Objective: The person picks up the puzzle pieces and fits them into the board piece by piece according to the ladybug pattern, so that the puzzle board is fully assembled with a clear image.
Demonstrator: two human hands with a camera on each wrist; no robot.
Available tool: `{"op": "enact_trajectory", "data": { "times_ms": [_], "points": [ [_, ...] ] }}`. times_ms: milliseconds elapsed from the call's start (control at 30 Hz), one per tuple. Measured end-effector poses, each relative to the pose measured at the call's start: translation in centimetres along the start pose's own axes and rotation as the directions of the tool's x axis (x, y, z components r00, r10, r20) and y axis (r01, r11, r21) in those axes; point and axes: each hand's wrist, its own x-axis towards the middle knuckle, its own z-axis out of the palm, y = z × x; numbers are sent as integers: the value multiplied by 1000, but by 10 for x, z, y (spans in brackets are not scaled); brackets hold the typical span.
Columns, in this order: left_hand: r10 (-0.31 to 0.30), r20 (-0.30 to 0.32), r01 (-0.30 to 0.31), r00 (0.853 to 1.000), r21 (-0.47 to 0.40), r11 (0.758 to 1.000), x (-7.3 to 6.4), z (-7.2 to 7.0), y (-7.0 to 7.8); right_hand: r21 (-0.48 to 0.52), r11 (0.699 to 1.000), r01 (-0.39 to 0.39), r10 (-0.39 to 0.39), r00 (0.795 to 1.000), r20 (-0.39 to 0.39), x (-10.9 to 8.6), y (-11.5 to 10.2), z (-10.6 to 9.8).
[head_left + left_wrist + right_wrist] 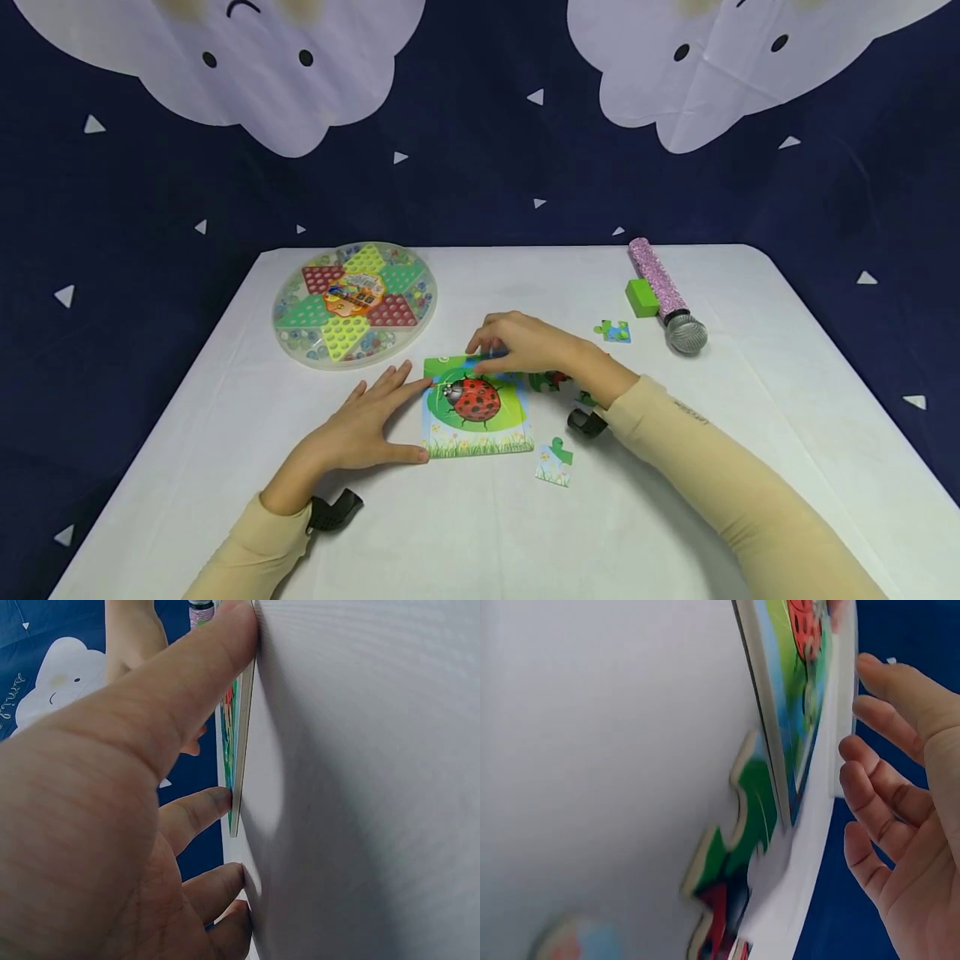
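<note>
A square ladybug puzzle board lies flat on the white table. My left hand is at its left side, fingers spread, with thumb tip and index fingertip touching the edge. In the left wrist view the thumb lies along the board's thin side. Over the board's upper right edge hovers my right hand, its fingers loosely bent. The right wrist view shows nothing between these fingers. A green and red jigsaw piece lies beside the board, partly covered by the right hand in the head view.
A loose jigsaw piece with grass and flowers lies right of the board, and another lies farther back. A green block touches a pink glitter microphone. At the back left is a round marble game board.
</note>
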Motion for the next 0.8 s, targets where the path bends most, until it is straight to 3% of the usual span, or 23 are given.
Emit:
{"op": "enact_trajectory", "data": {
  "times_ms": [167, 300, 567, 800],
  "points": [
    [0, -2, 0, 1000, 1, 1000, -1, 0, 1, 37, 995, -93, 95, 994, -49, -12, 6, -9],
    [3, -2, -3, 1000, 1, 1000, -1, 1, 1, 84, 977, -195, 202, 976, -81, -25, 11, -16],
    [5, 2, -5, 1000, 4, 1000, -2, 2, 0, 176, 932, -317, 348, 918, -189, -56, 28, -25],
    [15, -2, -15, 1000, 10, 1000, 0, 0, 0, 190, 879, -438, 474, 847, -240, -84, 44, -34]
  ]
}}
